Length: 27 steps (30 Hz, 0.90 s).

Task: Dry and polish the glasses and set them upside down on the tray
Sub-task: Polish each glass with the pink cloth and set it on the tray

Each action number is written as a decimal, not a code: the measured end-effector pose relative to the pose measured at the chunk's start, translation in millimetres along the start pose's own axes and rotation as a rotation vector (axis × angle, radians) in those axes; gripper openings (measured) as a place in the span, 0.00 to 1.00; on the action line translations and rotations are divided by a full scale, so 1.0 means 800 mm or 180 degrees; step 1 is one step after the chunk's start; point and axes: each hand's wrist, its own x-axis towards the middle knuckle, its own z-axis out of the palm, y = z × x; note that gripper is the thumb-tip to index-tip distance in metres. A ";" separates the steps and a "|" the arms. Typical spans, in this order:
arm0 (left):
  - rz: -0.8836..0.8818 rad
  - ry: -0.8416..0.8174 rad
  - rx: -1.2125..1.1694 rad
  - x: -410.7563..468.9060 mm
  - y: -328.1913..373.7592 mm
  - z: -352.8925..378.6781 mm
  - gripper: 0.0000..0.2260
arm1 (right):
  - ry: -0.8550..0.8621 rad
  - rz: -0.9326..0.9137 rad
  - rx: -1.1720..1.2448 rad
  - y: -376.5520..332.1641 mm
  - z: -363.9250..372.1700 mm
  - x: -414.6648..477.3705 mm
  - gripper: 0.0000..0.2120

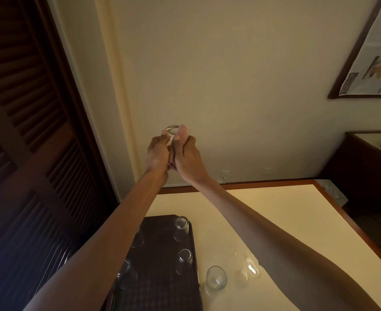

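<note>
Both arms reach up and forward, holding one small clear glass high against the wall. My left hand and my right hand are pressed together around it, and only its upper end shows above the fingers. No cloth is visible. Below, a dark tray lies on the cream table. Several glasses stand upside down on it, among them one at the far right corner and one lower down. My left forearm hides part of the tray. An upright glass stands on the table just right of the tray.
More clear glasses sit on the table under my right forearm, hard to make out. Dark louvred doors fill the left. A framed picture hangs at the upper right, and a dark counter stands beyond the table's right edge.
</note>
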 end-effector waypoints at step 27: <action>-0.0347 -0.0248 -0.0087 0.007 0.000 -0.014 0.19 | 0.0325 0.0485 0.0042 -0.006 0.017 0.027 0.26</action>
